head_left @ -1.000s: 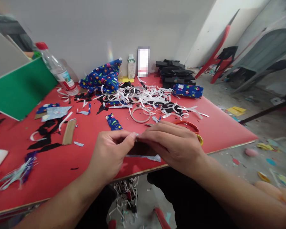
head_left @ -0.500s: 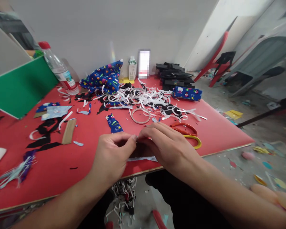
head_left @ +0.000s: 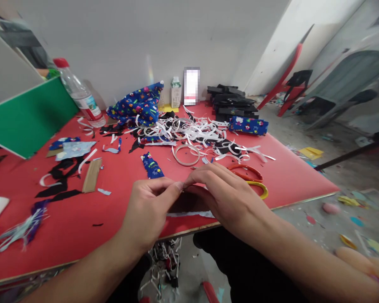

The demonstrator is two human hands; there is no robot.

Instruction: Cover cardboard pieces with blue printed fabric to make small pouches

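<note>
Near the front edge of the red table, my left hand and my right hand meet with their fingertips pinched together. Whatever is between the fingers is too small and too covered to name. Below them lies a dark patch, partly covered by my fingers, with a pale strip along its near side. Just beyond my left hand is a blue patterned fabric strip. Scissors with an orange handle and a yellow handle lie beside my right hand, their blades mostly hidden.
A round ring lies before a heap of white strips. Behind stand a bottle, a carton and a phone. Black pieces are stacked at the back right, near a blue patterned bundle. A cardboard piece lies left.
The view has shifted very slightly. Both hands stay pinched together in nearly the same place, with the right hand's fingers a little differently bent.
</note>
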